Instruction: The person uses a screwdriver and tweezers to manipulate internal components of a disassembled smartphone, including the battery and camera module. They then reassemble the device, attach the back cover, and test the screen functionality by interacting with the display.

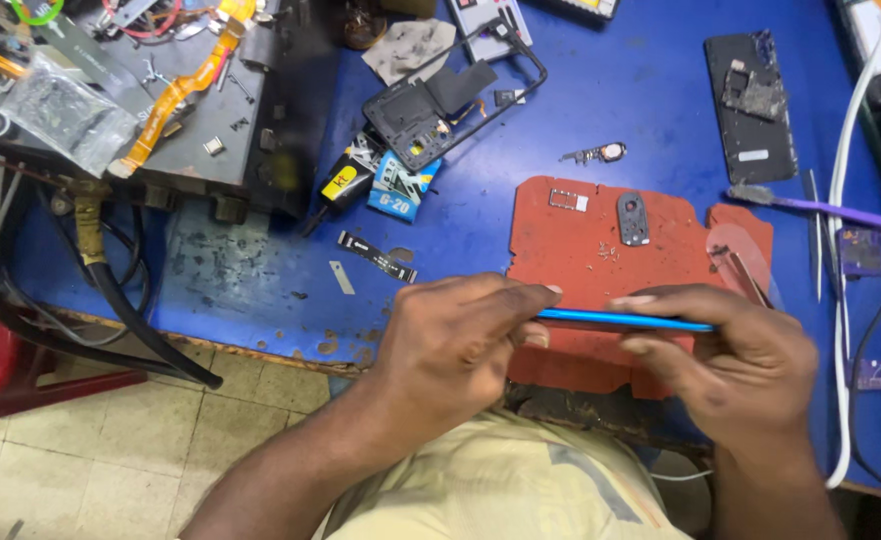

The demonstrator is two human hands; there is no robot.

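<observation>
We grip the thin blue phone (622,320) edge-on in both our left hand (455,340) and right hand (730,365), above the red mat (580,245) at the workbench's near edge; the black frame (450,95) lies already stripped farther back.

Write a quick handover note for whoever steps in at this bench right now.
Left hand and right hand grip the two ends of a thin blue phone part, seen edge-on, above the red work mat.
On the mat: a small camera bezel and a metal tray piece.
Beyond, on the blue bench: an opened black phone frame, a dark back panel, a purple-handled tool.
Done: the phone is apart.
Left: cannot tell from this view.
</observation>
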